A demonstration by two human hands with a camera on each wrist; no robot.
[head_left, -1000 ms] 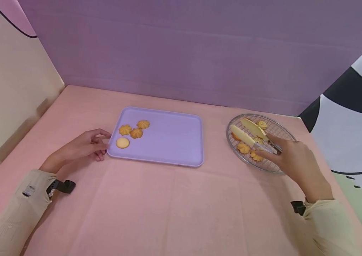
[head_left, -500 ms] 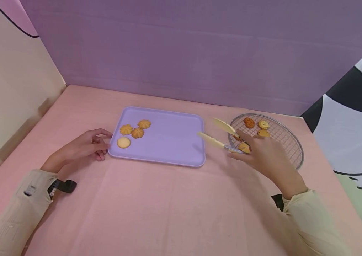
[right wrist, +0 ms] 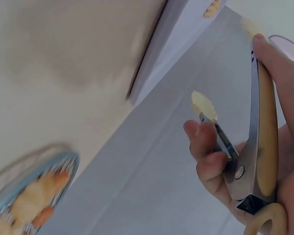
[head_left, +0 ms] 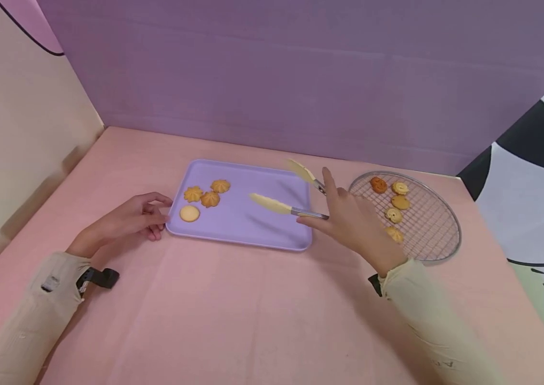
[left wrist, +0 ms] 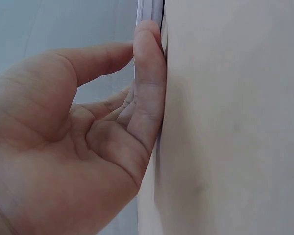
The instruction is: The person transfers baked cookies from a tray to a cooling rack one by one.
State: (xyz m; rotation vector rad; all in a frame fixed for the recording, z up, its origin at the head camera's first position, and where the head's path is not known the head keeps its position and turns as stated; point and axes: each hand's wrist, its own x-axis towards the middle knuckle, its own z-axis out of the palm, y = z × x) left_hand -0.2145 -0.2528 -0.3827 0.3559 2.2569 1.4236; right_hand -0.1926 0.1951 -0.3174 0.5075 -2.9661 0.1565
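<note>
My right hand (head_left: 349, 216) holds metal tongs (head_left: 308, 212) with pale yellow tips, their arms spread wide and nothing between them. The tips hover over the middle and right of a lilac tray (head_left: 253, 238). At the tray's left end lie three scalloped cookies (head_left: 210, 199) and one smooth round cookie (head_left: 189, 214). Beside them my left hand (head_left: 130, 216) touches the tray's left rim with relaxed, bent fingers. The left wrist view shows a thumb and fingers (left wrist: 149, 73) right at the rim. In the right wrist view, the tongs' hinge (right wrist: 240, 172) sits in my palm.
A round wire rack (head_left: 435, 224) stands right of the tray, bearing several cookies (head_left: 399, 202); my right hand partly hides its left side. Pink cloth (head_left: 233, 310) covers the table. A purple backdrop (head_left: 272, 91) rises along the back.
My right hand has carried the tongs leftward from over the wire rack to over the tray, and their arms have spread wider. My left hand stays at the tray's rim.
</note>
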